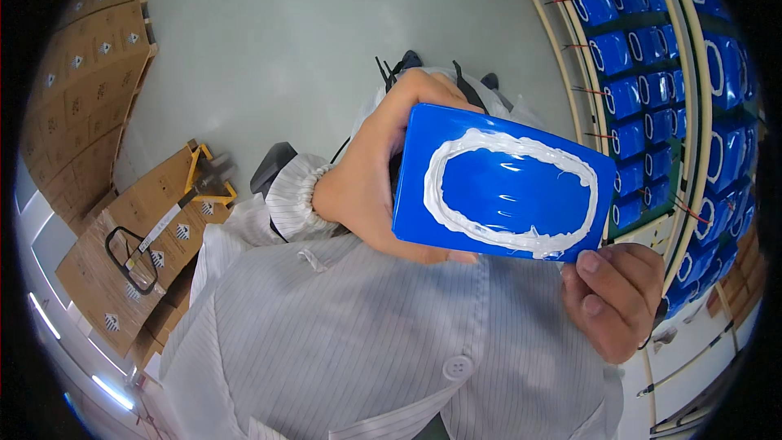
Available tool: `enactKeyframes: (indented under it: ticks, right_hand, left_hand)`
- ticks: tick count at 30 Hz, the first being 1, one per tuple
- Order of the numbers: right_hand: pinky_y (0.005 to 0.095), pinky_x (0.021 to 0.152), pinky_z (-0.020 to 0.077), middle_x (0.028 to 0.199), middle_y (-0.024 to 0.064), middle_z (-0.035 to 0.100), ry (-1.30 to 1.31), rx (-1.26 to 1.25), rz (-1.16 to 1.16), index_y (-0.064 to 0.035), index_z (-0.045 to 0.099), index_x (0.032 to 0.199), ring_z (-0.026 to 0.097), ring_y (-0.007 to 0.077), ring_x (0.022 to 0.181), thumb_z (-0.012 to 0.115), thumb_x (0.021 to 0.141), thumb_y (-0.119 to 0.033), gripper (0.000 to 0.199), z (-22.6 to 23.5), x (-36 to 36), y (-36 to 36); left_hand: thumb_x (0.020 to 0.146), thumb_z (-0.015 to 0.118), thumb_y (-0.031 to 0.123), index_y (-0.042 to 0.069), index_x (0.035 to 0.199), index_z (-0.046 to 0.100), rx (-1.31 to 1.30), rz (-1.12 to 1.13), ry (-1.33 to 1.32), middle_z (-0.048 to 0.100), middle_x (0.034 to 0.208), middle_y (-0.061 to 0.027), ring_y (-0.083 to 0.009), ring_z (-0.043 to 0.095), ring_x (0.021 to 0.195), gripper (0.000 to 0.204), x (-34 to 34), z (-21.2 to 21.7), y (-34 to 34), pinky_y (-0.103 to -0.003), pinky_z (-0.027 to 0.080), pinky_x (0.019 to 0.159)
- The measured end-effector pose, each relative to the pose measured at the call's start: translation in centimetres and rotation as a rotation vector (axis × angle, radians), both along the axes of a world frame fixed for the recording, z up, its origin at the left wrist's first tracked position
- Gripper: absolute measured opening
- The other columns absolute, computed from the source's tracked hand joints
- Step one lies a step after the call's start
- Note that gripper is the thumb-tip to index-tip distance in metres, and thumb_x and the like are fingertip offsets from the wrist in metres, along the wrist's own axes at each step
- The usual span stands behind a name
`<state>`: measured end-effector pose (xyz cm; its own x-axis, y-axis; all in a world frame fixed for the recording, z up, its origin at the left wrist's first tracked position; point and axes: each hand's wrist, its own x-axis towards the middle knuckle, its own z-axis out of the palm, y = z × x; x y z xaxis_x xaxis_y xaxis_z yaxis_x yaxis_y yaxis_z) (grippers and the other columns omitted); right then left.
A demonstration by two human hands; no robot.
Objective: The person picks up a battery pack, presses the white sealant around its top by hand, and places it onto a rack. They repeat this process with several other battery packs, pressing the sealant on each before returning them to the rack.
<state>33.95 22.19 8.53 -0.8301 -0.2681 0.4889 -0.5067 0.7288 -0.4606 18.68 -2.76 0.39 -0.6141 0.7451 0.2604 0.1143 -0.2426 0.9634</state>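
A blue shrink-wrapped battery pack (509,187) is held up in front of my chest, its broad face turned toward me and slightly tilted. A thick, uneven oval bead of white paste (436,187) runs around that face. My left hand (366,179) wraps around the pack's left end, with most of its fingers hidden behind it. At the lower right corner, my right hand (615,297) has its fingers curled, the fingertips touching the pack's edge. I cannot tell whether anything else is in the right hand.
On the right, a rack (692,114) carries rows of similar blue packs (623,98) with white ovals and thin wires. Stacked cartons (98,65) stand at the left. Nearer there, a yellow pallet jack (213,178) with a black handle (130,261) stands by more cartons.
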Motion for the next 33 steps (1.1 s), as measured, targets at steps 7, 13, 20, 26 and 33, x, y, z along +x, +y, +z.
enactKeyframes:
  ticks: [7, 13, 20, 26, 33]
  right_hand:
    - [0.0276, 0.064, 0.0515, 0.108, 0.0094, 0.074, -0.045, 0.059, 0.080, -0.0145, 0.054, 0.104, 0.060, 0.0143, 0.077, 0.083, 0.078, -0.011, 0.039, 0.8, -0.9, 0.2]
    - [0.0268, 0.062, 0.0505, 0.108, 0.0099, 0.074, -0.037, 0.034, 0.089, -0.0135, 0.055, 0.100, 0.057, 0.0124, 0.073, 0.080, 0.079, -0.009, 0.033, 1.0, -1.6, -0.2]
    - [0.0279, 0.065, 0.0537, 0.104, 0.0115, 0.075, -0.029, 0.024, 0.088, -0.0122, 0.055, 0.099, 0.061, 0.0123, 0.074, 0.081, 0.080, -0.009, 0.032, 0.7, -2.0, -0.7]
    - [0.0302, 0.070, 0.0564, 0.107, 0.0108, 0.075, 0.001, 0.043, 0.107, -0.0121, 0.055, 0.101, 0.061, 0.0136, 0.077, 0.076, 0.084, -0.013, 0.026, 0.6, -1.4, 0.7]
    - [0.0305, 0.074, 0.0573, 0.106, 0.0091, 0.074, -0.070, 0.030, 0.132, -0.0127, 0.056, 0.101, 0.060, 0.0131, 0.078, 0.073, 0.085, -0.013, 0.024, 0.8, -2.3, -0.3]
  left_hand:
    - [0.057, 0.099, 0.034, 0.002, 0.128, 0.044, 0.003, -0.018, -0.032, 0.056, 0.112, -0.0109, -0.0227, 0.059, 0.101, 0.095, -0.1, 0.2, 0.2, -0.036, 0.049, 0.085]
    - [0.057, 0.098, 0.033, 0.002, 0.127, 0.044, -0.015, -0.029, -0.027, 0.055, 0.111, -0.0109, -0.0222, 0.059, 0.100, 0.094, -0.3, 0.3, 0.3, -0.035, 0.049, 0.084]
    - [0.057, 0.099, 0.031, 0.001, 0.127, 0.043, -0.022, -0.019, -0.088, 0.053, 0.114, -0.0111, -0.0217, 0.058, 0.103, 0.094, 0.1, 0.3, 0.3, -0.034, 0.048, 0.085]
    - [0.058, 0.099, 0.032, 0.002, 0.127, 0.043, -0.018, -0.018, -0.045, 0.054, 0.112, -0.0107, -0.0209, 0.058, 0.101, 0.093, -0.2, 0.1, 0.3, -0.034, 0.048, 0.083]
    - [0.058, 0.099, 0.033, 0.003, 0.125, 0.043, -0.061, -0.010, -0.005, 0.055, 0.109, -0.0098, -0.0205, 0.060, 0.098, 0.091, -0.4, 0.3, 0.4, -0.034, 0.049, 0.081]
